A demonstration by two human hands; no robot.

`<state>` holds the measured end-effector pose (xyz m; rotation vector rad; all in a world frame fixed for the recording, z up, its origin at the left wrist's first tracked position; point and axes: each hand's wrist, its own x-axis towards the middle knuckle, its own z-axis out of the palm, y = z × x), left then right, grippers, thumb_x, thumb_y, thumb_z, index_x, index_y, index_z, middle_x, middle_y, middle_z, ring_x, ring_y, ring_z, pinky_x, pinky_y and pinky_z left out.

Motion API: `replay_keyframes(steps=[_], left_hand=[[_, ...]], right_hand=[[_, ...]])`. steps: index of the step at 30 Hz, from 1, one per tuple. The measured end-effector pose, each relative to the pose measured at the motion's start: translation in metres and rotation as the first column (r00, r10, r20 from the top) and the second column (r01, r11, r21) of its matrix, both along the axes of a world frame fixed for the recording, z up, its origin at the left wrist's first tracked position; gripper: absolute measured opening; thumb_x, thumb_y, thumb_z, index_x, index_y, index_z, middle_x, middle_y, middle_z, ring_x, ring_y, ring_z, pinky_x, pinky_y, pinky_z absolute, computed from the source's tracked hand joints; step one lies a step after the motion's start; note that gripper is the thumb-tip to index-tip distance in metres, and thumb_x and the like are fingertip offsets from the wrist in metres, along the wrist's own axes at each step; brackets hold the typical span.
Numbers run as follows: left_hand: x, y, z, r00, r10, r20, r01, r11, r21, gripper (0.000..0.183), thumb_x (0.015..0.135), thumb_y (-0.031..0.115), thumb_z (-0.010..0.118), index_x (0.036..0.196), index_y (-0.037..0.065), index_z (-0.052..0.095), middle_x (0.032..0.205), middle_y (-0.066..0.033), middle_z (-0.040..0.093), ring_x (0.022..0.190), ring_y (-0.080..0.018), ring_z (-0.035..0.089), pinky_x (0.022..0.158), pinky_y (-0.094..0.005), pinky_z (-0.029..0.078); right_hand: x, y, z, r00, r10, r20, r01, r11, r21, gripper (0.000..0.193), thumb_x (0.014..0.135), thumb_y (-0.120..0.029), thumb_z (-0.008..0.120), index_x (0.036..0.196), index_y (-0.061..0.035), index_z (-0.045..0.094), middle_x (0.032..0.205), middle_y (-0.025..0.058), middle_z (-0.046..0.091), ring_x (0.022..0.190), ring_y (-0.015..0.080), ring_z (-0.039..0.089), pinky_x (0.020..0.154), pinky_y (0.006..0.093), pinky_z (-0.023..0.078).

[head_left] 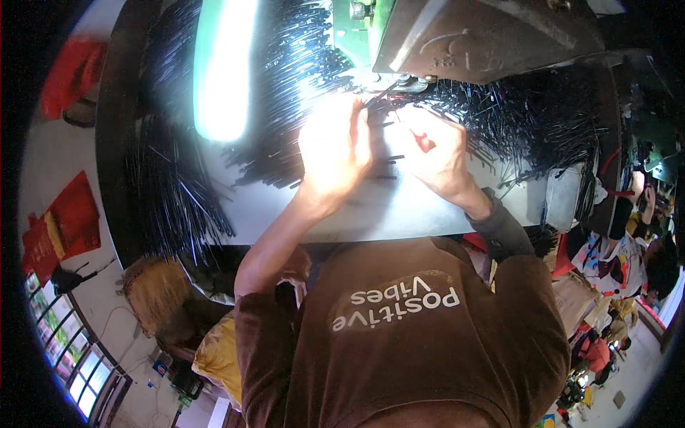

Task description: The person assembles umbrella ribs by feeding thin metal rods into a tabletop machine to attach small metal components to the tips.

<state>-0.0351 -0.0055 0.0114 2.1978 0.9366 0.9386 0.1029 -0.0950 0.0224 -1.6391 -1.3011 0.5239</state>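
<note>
Bright glare washes out much of both hands. My left hand [335, 146] is closed, its fingertips on a thin black wire-like strand [382, 93] that slants up toward the green machine [353, 32]. Close beside it my right hand [439, 150] is closed in a pinch just below the machine's metal working head [410, 82]. A thin dark-reddish line shows at its fingertips, too fine to name. A dense pile of black strands [285, 135] lies left of my left hand. More loose strands [514, 128] are heaped to the right of my right hand.
A brown metal guard [485, 43] hangs over the work area. A glowing tube lamp [225, 71] juts in above the left pile. The pale metal tabletop [285, 221] ends close to my body. A yellow sack [220, 357] stands below left. Other people [596, 353] are at far right.
</note>
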Motion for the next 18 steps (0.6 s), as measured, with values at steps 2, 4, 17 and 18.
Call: replay_keyframes(steps=[2, 4, 17, 18], left_hand=[[0.001, 0.0, 0.003, 1.0, -0.002, 0.003, 0.002, 1.0, 0.026, 0.009, 0.085, -0.001, 0.056, 0.093, -0.001, 0.059, 0.068, -0.0094, 0.058, 0.058, -0.0098, 0.05, 0.058, -0.0239, 0.045], [0.002, 0.0, -0.001, 1.0, -0.002, 0.017, 0.002, 1.0, -0.018, 0.009, 0.085, -0.001, 0.056, 0.093, -0.001, 0.059, 0.067, -0.0088, 0.057, 0.057, -0.0094, 0.049, 0.057, -0.0235, 0.044], [0.002, 0.001, -0.002, 1.0, -0.014, 0.025, 0.017, 0.994, -0.112, 0.01, 0.085, -0.001, 0.055, 0.095, -0.002, 0.058, 0.067, -0.0088, 0.056, 0.057, -0.0101, 0.05, 0.058, -0.0236, 0.044], [0.002, 0.001, -0.003, 1.0, -0.014, 0.025, 0.017, 0.993, -0.113, 0.01, 0.085, -0.001, 0.055, 0.095, -0.002, 0.058, 0.067, -0.0088, 0.056, 0.057, -0.0101, 0.05, 0.058, -0.0236, 0.044]], right_hand=[[0.0, 0.004, 0.0, 1.0, -0.012, -0.021, 0.013, 1.0, 0.019, 0.019, 0.081, -0.001, 0.063, 0.1, 0.0037, 0.063, 0.077, 0.01, 0.066, 0.06, 0.0066, 0.057, 0.05, 0.0233, 0.047], [-0.001, 0.007, -0.001, 0.985, -0.02, -0.172, 0.026, 0.999, 0.032, 0.018, 0.082, 0.002, 0.061, 0.1, 0.0052, 0.063, 0.078, 0.007, 0.067, 0.063, 0.0042, 0.056, 0.051, 0.0215, 0.046], [0.002, 0.011, -0.015, 0.969, 0.003, -0.247, 0.018, 0.997, 0.082, 0.016, 0.085, 0.002, 0.059, 0.1, 0.0054, 0.062, 0.076, 0.0023, 0.064, 0.064, 0.001, 0.052, 0.052, 0.0183, 0.044], [0.001, 0.012, -0.016, 0.972, -0.011, -0.237, 0.033, 0.995, 0.091, 0.015, 0.085, 0.001, 0.059, 0.1, 0.0046, 0.063, 0.074, 0.0008, 0.062, 0.063, 0.0004, 0.051, 0.051, 0.0177, 0.042]])
